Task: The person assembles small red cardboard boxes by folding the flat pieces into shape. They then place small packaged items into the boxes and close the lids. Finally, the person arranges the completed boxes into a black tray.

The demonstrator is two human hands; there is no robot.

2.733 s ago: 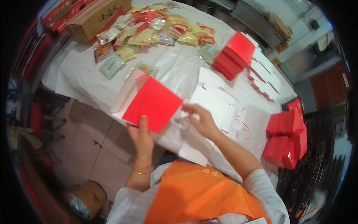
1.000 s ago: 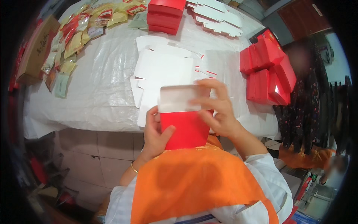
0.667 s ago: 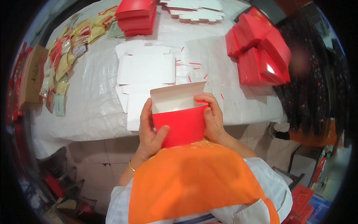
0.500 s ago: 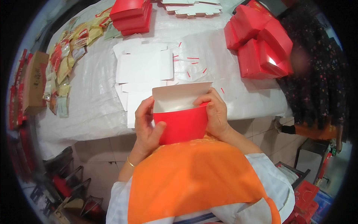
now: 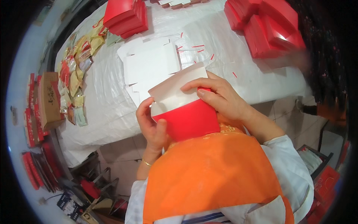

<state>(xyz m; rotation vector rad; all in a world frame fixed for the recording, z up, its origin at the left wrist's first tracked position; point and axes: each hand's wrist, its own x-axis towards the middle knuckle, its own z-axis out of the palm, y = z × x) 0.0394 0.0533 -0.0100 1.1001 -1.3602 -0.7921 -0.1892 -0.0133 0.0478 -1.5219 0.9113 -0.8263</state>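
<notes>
A red paperboard box [image 5: 188, 120] with a white inside is held tilted against my orange apron, its back flap standing up. My left hand [image 5: 152, 125] grips its left end, thumb on the red front and fingers behind. At the right end, my right hand [image 5: 220, 95] pinches the rim, its thumb on the outside and its index finger reaching over the opening. Beyond the box lie flat white box blanks [image 5: 151, 61] in a stack on the table.
Folded red boxes [image 5: 125, 16] are stacked at the far left, with more red boxes [image 5: 270, 28] piled at the far right. Small packaged snacks [image 5: 76, 71] line the left side. Thin red strips [image 5: 198, 46] are scattered on the plastic-covered table [image 5: 257, 84]. A brown carton [image 5: 50, 99] stands left.
The view has turned, shifting the table's things. The box now tilts with its right side higher, and my right hand has moved further over its opening.
</notes>
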